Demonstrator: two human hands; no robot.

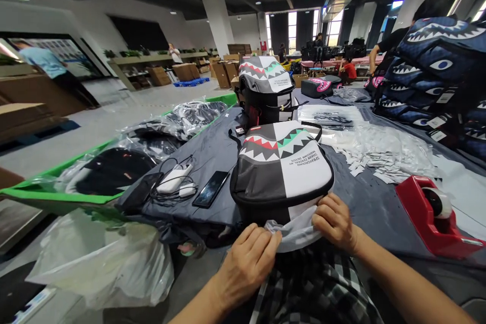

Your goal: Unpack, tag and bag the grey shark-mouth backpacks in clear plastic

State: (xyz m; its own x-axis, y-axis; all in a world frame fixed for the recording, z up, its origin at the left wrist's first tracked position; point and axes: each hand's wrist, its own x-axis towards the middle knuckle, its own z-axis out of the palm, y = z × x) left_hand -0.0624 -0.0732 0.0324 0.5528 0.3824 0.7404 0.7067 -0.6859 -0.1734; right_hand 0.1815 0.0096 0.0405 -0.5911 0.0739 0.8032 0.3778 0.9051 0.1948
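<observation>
Both hands pinch the edge of a clear plastic bag [299, 233] at the table's near edge. My left hand [252, 258] is closed on its left side, and my right hand [334, 220] grips the right side close to the backpack's corner. Just beyond them a grey and white backpack [281, 167] with a red and green shark-mouth print lies on the cloth-covered table [364, 207]. The plastic gathers at the backpack's near end; how far it reaches underneath is hidden. Behind stands a stack of similar backpacks [266, 81].
A phone [211, 189] and white charger [174, 178] lie left. Bagged goods fill a green-edged bin [94, 197]. Rightward are a red tape dispenser [433, 217], plastic bags with tags [387, 152] and stacked blue backpacks [436, 76]. Another person [429, 10] stands behind those.
</observation>
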